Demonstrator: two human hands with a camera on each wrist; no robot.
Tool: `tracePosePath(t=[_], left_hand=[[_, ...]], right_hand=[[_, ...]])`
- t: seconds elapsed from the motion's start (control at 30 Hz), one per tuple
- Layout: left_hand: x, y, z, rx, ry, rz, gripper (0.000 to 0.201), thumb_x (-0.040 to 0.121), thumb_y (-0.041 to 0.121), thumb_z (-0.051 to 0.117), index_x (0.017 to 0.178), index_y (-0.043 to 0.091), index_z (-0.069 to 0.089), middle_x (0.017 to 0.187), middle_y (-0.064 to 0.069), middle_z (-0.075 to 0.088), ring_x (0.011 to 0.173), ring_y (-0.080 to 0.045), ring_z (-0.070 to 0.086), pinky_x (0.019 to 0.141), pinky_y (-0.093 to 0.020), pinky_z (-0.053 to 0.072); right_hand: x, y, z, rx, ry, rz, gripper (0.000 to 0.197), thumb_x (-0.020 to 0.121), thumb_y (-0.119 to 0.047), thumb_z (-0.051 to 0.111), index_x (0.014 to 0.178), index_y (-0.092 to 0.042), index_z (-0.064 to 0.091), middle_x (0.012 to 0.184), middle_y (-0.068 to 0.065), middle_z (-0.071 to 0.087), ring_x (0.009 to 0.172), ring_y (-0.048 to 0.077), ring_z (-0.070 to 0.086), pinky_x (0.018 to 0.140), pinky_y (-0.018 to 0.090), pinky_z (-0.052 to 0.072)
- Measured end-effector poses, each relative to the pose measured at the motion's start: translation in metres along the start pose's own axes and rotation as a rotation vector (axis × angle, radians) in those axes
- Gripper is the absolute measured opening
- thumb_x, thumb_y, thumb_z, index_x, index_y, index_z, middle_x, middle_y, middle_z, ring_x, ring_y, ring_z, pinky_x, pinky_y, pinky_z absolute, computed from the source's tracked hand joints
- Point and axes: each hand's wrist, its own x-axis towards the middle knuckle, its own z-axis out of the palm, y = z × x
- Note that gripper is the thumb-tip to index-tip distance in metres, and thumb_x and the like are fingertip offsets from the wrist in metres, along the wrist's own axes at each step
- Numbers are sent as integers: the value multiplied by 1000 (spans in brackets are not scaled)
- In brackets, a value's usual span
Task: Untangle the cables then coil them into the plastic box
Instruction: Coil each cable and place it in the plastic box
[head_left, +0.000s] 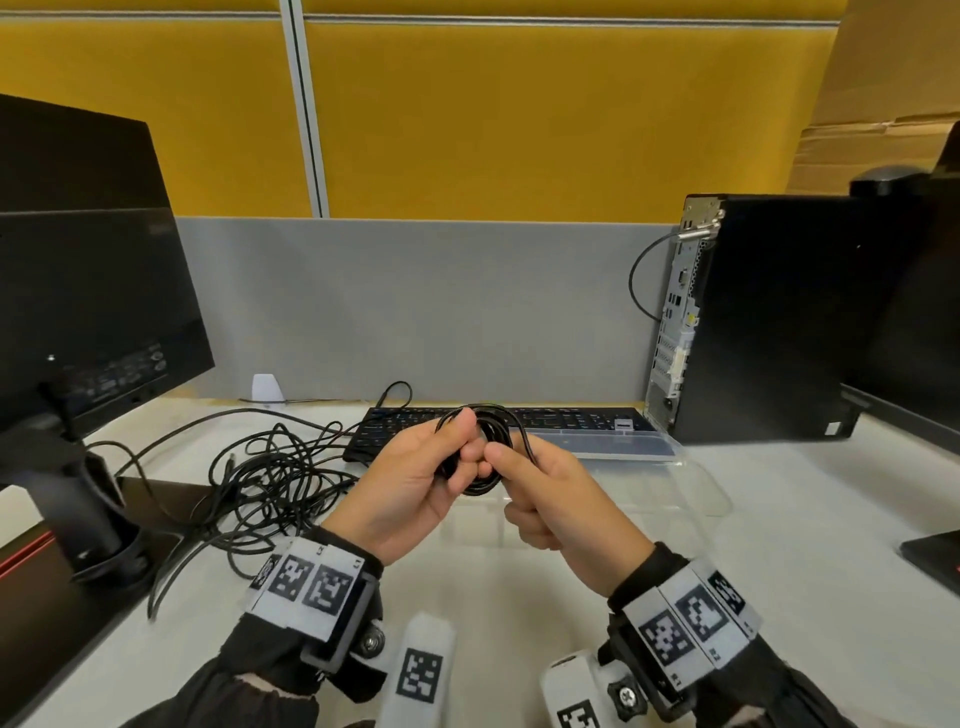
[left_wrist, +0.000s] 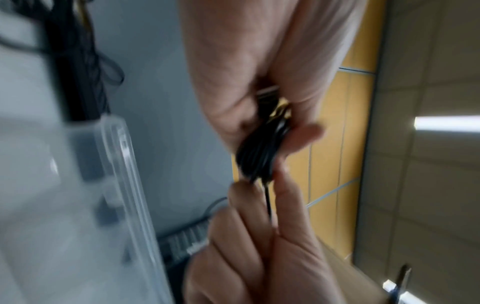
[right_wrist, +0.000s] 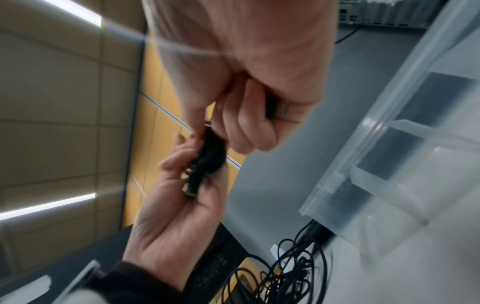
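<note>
So roughly partway through, I'd say. One black cable had been wound into a small tight coil (head_left: 475, 451) and was being held up in the air over the counter (head_left: 779, 545), right in the middle of the head view. The left hand (head_left: 410, 483) had its grip curled round the left side of the coil, thumb on top. The right hand (head_left: 545, 499) was pinching the coil's right side between thumb and forefinger, with a loose strand running from the coil down into that fist. In the right wrist view something dark, maybe a plug, poked out of the curled right fingers, but it was too blurry to call.

The clear plastic box (head_left: 691, 493) sat on the counter just beyond the hands, toward 1 o'clock from them, lid open. I couldn't make out any cable inside it, so my read was that nothing had been stowed yet.

What was left looked like the bigger half: a messy tangle of cables (head_left: 270, 483) lay on the counter at about 9 o'clock from the hands, near the monitor stand (head_left: 93, 514) and just in front of the keyboard (head_left: 395, 426). That pile was clearly not sorted. So: tuck in the tail, drop this coil in the box, then tackle the pile.
</note>
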Motion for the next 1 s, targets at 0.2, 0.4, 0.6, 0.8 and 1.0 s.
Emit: tracePosePath(t=[0.2,0.4,0.6,0.8,1.0], left_hand=[[-6,-10,1,407,25,57,21,90,20,50,74,8,56,66,5,62,70,-9,60,74,-24,53],[-7,-16,-13,585,197,90,29,99,25,38,74,15,49,64,5,47,60,-7,48,55,-21,43],[-9,-22,-15,565,219,86,32,100,28,33,74,15,47,59,10,41,56,-6,41,60,-27,33],[-15,-22,6,376,245,142,34,100,29,36,70,16,45,57,11,39,64,-14,37,65,-30,30],[-19,-28,28,162,223,128,26,99,26,33,90,8,50,80,-8,43,76,-19,39,73,-30,36]], right_hand=[[-1,8,-3,-97,118,-25,12,97,-24,48,90,-19,57,41,-16,37,37,1,24,37,13,20],[-4,14,-15,-152,79,-54,20,96,-33,47,101,-16,56,47,-13,28,40,6,20,39,18,18],[-5,18,-54,-656,46,-174,28,100,-23,40,81,-20,60,51,-17,44,50,0,39,53,11,30],[-8,16,-62,-923,21,-207,18,89,-44,45,79,-41,60,87,-14,51,87,2,44,80,15,33],[-5,14,-45,-305,228,-218,20,95,-12,49,81,-15,63,69,-2,64,64,9,63,67,21,53]])
